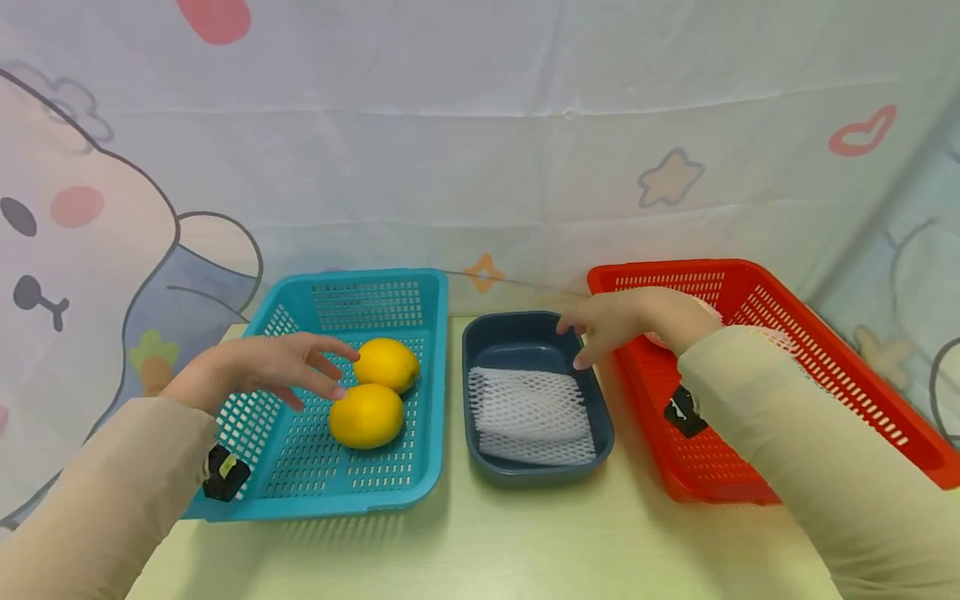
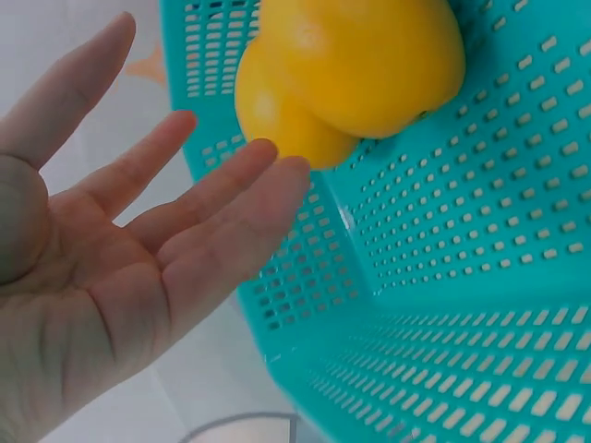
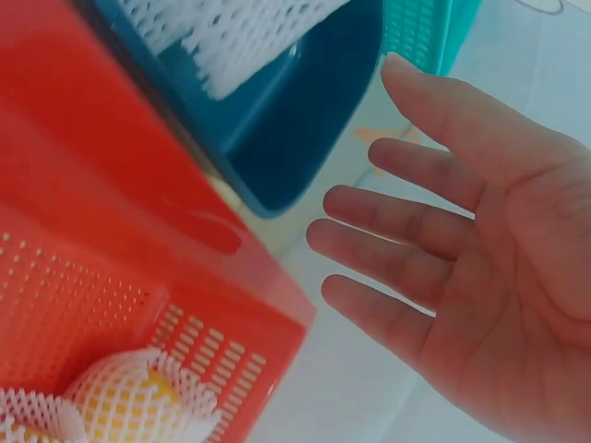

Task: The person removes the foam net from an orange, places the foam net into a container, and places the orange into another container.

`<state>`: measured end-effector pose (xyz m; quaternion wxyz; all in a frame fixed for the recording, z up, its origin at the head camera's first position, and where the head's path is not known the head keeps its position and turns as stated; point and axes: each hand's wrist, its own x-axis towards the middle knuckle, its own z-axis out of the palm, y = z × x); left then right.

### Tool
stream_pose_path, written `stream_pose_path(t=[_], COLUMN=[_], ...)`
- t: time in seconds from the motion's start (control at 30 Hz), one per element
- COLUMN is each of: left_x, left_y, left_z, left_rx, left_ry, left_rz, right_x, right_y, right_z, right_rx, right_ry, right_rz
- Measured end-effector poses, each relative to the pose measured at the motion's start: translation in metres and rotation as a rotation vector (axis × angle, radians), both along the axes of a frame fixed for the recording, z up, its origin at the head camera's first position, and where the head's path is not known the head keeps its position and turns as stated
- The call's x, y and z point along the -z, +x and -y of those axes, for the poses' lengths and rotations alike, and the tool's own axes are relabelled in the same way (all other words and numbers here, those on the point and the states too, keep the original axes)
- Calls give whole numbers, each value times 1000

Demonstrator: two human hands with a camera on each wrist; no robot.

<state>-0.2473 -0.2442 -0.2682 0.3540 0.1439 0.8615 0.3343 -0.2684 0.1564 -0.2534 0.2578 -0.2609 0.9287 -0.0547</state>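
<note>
My left hand [image 1: 281,367] hovers over the teal basket [image 1: 435,408], its fingers spread and lightly bent. Close to its fingertips, two smooth yellow lemon-like fruits [image 1: 367,417] lie side by side in that basket; the left wrist view shows the palm holding nothing. White foam net sleeves [image 1: 532,408] lie flat in a dark blue tray [image 1: 517,342]. Over the tray's right rim, beside the red basket [image 1: 637,392], my right hand [image 1: 611,321] has its fingers apart. Its bare palm shows in the right wrist view.
Inside the red basket, a yellow fruit in a white foam net [image 3: 138,397] sits beside another netted piece [image 3: 37,411], mostly hidden by my right arm in the head view. A pale yellow table [image 1: 525,542] bears everything, and a printed cloth [image 1: 450,167] hangs behind.
</note>
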Motion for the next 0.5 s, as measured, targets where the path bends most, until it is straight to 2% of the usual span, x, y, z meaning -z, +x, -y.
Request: stream_pose_path(t=[0.1, 0.3, 0.5], left_x=[-4, -11, -13], left_y=[2, 5, 8], left_z=[9, 29, 50], left_rx=[-26, -43, -56], left_ry=[7, 10, -9], left_rz=[-58, -153, -239], right_x=[-3, -11, -17], right_y=[2, 4, 4], right_z=[-7, -16, -25], right_rx=[14, -26, -27], right_ry=[-5, 22, 7], right_rz=[-24, -92, -89])
